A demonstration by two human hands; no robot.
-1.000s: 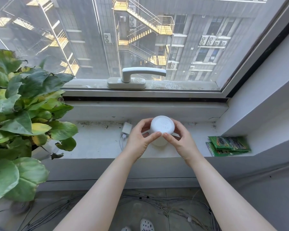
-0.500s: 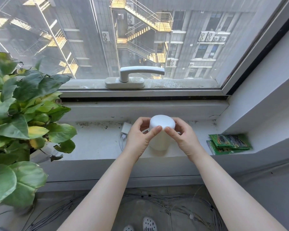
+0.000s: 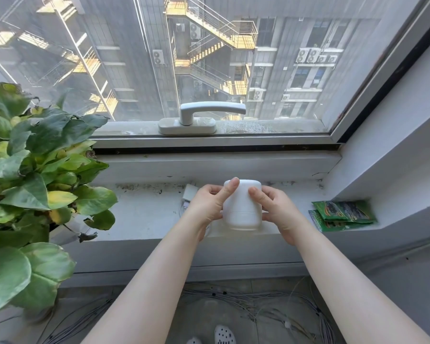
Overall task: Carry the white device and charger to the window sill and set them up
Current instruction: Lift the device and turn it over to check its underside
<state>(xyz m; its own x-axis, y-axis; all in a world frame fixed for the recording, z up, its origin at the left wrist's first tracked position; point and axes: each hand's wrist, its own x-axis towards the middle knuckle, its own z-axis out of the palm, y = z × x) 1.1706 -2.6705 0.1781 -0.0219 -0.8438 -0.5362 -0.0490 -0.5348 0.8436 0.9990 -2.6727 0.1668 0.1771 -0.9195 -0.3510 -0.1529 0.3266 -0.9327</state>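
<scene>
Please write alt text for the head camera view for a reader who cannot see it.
Both hands, left hand and right hand, hold a white device upright on the window sill. A white charger lies behind the left hand, a leafy plant stands left, and green packets lie right.

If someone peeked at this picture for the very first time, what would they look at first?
Probably the two bare hands in the middle, left hand and right hand, cupping a white device standing on the window sill. Next, the big leafy plant crowding the left side, and the yellow staircases outside through the glass. Green packets lie on the sill to the right.
</scene>
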